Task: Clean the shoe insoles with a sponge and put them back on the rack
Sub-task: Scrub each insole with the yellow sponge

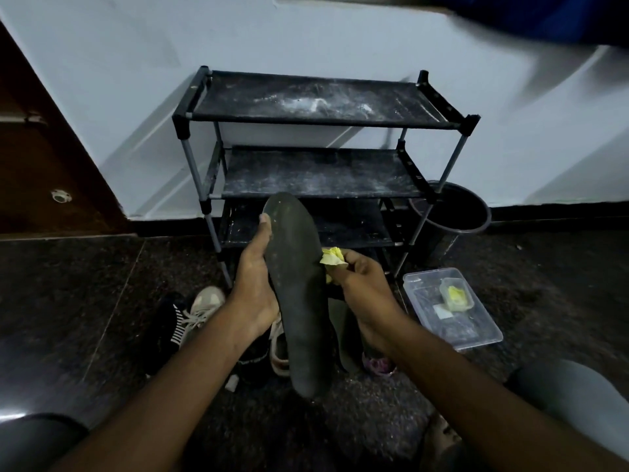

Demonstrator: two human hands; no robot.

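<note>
Dark floor (85, 301) — insole (299, 294) screens rack (316, 172), bin (456, 212) beside it.

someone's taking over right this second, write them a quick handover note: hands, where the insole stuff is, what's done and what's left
Left hand: grips the dark insole by its left edge and holds it up in front of the rack.
Right hand: pinches the yellow sponge at the insole's right edge.
Nearby: a beige sneaker on the floor under the hands, a clear plastic box to the right.
Done: insole is out and in hand. I cannot tell how much of it has been wiped.
Left: finish wiping and set the insole on the rack.
</note>
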